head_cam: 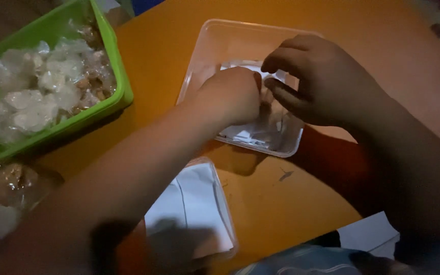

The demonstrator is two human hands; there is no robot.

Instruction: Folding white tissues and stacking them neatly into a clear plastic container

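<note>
My left hand (230,97) is closed in a loose fist and my right hand (322,76) pinches thumb to fingers, both over the white paper slips (253,135) in the clear plastic tray (204,56) on the orange table (271,203); what either actually grips I cannot tell. Separating one slip cleanly, in my judgement, calls for fingertip pressure while the tray stays flat. Left stands a green tub (113,56) of clear-wrapped bundles; nearer me, a second clear tray (225,203) holds white sheets.

Two hands, the left hand (230,97) and the right hand (322,81), reach into a clear plastic tray (204,51) on an orange table (281,203). A green bin (115,66) of small wrapped bags sits to the left.
</note>
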